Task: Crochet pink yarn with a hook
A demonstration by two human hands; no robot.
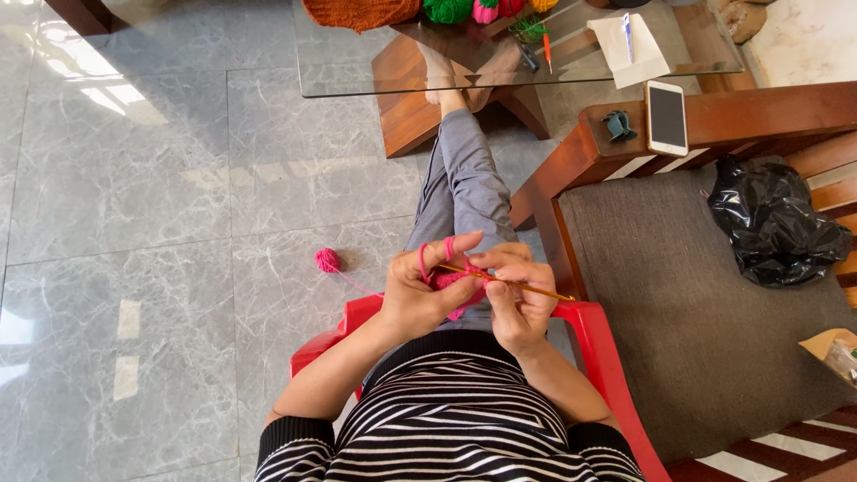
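My left hand (420, 290) pinches a small pink crocheted piece (449, 282), with pink yarn looped over its fingers. My right hand (518, 299) grips a thin orange crochet hook (536, 289) whose shaft points right while its tip goes into the pink piece. Both hands meet above my lap. A pink strand runs left from the work to a small pink yarn ball (328, 260) lying on the grey marble floor.
I sit in a red plastic chair (607, 357). A glass table (357, 85) ahead holds coloured yarn, paper and a pen. To the right, a wooden sofa with a grey cushion (678, 295) carries a black plastic bag (777, 223); a phone (666, 117) lies on its armrest.
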